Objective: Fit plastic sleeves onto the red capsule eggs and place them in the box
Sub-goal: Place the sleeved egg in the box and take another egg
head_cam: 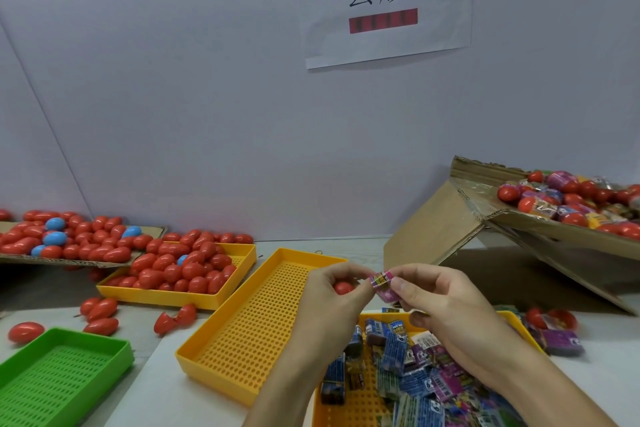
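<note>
The step in hand looks like the fitting itself: the left hand (332, 288) curls around a red egg (343, 288), which peeks out between its fingers, while the right hand (436, 302) pinches a pink printed sleeve (382, 284) at its edge, and the left thumb and forefinger touch the sleeve's other side. Both hands are held above the empty yellow tray (256, 315), with more sleeves heaped in a second yellow tray (398, 378) just below. Bare red eggs fill another tray (180, 274) at the left. The cardboard box (519, 218), tilted at the right and well apart from the hands, already holds sleeved eggs. Next, the sleeve likely needs opening into a tube and sliding over the egg before the carry to the box.
</note>
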Demonstrator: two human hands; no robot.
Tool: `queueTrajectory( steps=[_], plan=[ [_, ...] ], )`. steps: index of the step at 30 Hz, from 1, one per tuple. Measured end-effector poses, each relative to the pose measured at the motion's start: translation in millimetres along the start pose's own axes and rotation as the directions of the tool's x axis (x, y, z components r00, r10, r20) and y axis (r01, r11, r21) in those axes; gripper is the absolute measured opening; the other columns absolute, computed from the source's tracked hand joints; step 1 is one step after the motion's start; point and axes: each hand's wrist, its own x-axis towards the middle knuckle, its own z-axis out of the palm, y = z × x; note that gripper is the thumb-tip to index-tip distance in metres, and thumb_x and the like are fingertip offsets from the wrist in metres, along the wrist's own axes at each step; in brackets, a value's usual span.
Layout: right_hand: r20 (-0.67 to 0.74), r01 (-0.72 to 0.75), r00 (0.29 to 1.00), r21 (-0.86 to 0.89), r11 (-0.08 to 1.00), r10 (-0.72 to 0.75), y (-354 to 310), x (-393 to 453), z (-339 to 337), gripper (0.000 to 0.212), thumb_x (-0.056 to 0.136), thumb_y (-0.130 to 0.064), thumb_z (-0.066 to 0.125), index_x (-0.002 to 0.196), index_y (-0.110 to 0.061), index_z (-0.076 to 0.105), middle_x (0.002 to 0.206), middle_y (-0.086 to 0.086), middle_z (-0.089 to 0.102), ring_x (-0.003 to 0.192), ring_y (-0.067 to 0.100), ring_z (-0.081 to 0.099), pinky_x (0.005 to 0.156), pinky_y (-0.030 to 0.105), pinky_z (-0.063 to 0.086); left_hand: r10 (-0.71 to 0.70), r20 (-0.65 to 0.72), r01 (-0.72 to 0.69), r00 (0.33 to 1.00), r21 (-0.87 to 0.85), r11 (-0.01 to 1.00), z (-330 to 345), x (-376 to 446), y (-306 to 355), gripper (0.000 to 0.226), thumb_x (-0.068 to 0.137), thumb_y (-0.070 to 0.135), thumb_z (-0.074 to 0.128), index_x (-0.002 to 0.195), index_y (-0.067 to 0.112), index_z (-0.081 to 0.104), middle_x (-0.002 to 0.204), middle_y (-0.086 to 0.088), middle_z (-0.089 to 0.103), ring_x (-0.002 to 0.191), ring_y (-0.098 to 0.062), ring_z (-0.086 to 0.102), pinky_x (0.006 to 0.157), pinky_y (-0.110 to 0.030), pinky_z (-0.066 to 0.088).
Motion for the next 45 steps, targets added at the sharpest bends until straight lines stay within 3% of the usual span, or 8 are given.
queueTrajectory(
  steps=[7,12,15,18,26,30,36,45],
  plan=[
    [-0.016,-0.013,1.000,-0.033,0.999,0.013,2,2,-1,0.039,0.084,-0.049,0.061,0.086,-0.015,0.081,0.086,0.010,0.069,0.077,0.013,0.053,0.067,0.030,0.043,0.176,-0.038,-0.161,0.984,0.251,0.954,1,0,-3,0.012,0.089,0.017,0.071,0.084,0.026,0.077,0.050,0.015,0.048,0.050,-0.005,0.041,0.053,-0.016,0.034],
    [-0.096,0.000,0.995,-0.073,0.997,-0.007,7,5,-3,0.020,0.089,-0.035,0.065,0.088,-0.023,0.081,0.072,-0.003,0.068,0.079,0.013,0.056,0.067,0.029,0.043,0.242,-0.002,-0.225,0.970,0.358,0.906,2,-1,-4,0.010,0.091,0.021,0.069,0.089,0.026,0.077,0.049,0.014,0.047,0.050,-0.007,0.043,0.053,-0.015,0.033],
    [-0.048,0.037,0.998,-0.061,0.997,-0.040,6,4,-2,0.027,0.081,-0.042,0.066,0.089,-0.021,0.081,0.062,-0.006,0.058,0.061,0.002,0.049,0.057,0.021,0.039,0.248,-0.029,-0.225,0.968,0.334,0.915,2,-1,-3,0.013,0.091,0.017,0.068,0.088,0.027,0.076,0.048,0.014,0.048,0.049,-0.006,0.044,0.053,-0.013,0.033],
    [-0.009,0.050,0.999,-0.004,0.999,-0.050,6,4,-2,0.026,0.083,-0.038,0.065,0.088,-0.017,0.080,0.068,0.007,0.049,0.062,0.012,0.043,0.055,0.020,0.037,0.246,-0.033,-0.225,0.969,0.304,0.926,1,0,-2,0.013,0.091,0.016,0.069,0.087,0.027,0.076,0.048,0.014,0.049,0.048,-0.005,0.045,0.052,-0.012,0.033],
    [0.026,-0.026,0.999,0.138,0.990,0.023,8,5,0,0.022,0.083,-0.026,0.065,0.090,-0.012,0.080,0.069,0.003,0.066,0.054,0.006,0.048,0.046,0.015,0.039,0.206,-0.005,-0.195,0.979,0.297,0.935,0,-2,1,0.007,0.091,0.022,0.069,0.092,0.027,0.074,0.051,0.013,0.049,0.051,-0.005,0.044,0.052,-0.015,0.034],
    [-0.185,-0.033,0.980,0.201,0.979,0.071,11,8,-4,0.020,0.094,-0.013,0.062,0.084,-0.008,0.079,0.074,0.012,0.063,0.054,0.007,0.049,0.044,0.017,0.039,0.009,0.075,-0.021,0.997,0.150,0.988,2,-6,5,0.024,0.084,0.027,0.053,0.108,0.030,0.054,0.069,0.003,0.047,0.057,-0.009,0.039,0.055,-0.026,0.035],
    [-0.324,-0.043,0.942,0.137,0.990,0.086,14,11,-10,0.014,0.096,-0.016,0.062,0.095,-0.011,0.074,0.073,0.009,0.061,0.064,0.013,0.052,0.058,0.027,0.039,-0.136,0.086,0.125,0.987,0.129,0.984,4,-6,5,0.013,0.092,0.020,0.048,0.104,0.021,0.043,0.096,-0.009,0.053,0.070,-0.017,0.049,0.059,-0.029,0.044],
    [-0.273,0.019,0.962,0.069,0.997,0.001,12,10,-4,0.026,0.096,-0.015,0.061,0.080,-0.021,0.080,0.080,0.012,0.075,0.070,0.014,0.068,0.072,0.031,0.051,-0.066,-0.097,0.070,0.993,0.044,0.997,1,0,2,0.031,0.084,0.019,0.077,0.106,0.026,0.057,0.098,-0.003,0.069,0.081,-0.018,0.071,0.071,-0.024,0.059]
  ],
)
